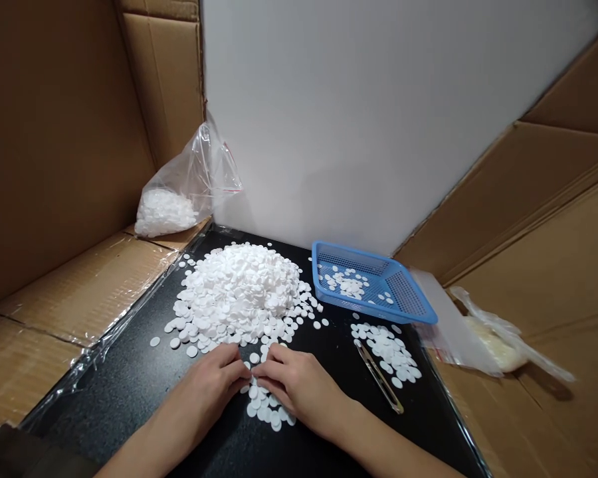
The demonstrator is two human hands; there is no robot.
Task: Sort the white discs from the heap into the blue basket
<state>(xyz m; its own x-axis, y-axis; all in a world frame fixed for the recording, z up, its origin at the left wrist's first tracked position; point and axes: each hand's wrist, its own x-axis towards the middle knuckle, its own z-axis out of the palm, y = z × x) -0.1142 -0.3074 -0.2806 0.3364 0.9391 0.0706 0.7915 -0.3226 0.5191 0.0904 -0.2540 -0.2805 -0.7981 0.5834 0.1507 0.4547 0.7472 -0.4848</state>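
Note:
A large heap of small, flat white discs (pixel 239 285) covers the back of the black tabletop (pixel 124 392). My left hand (pixel 216 375) is closed at the near edge of this heap, its thumb and fingers pressed together. Facing it, my right hand (pixel 299 385) is closed too, with its fingertips almost touching those of the left. Whatever is pinched between them is too small and hidden to make out. Loose discs (pixel 274 417) lie just below the fingertips, partly covered by the right hand.
A blue mesh basket (pixel 373 311) with some discs stands at the back right. Before it lie a smaller pile of discs (pixel 391 352) and metal thread snips (pixel 379 378). Plastic bags (pixel 167 212) sit left and right (pixel 498 338) on cardboard. A pale wall (pixel 349 119) rises behind.

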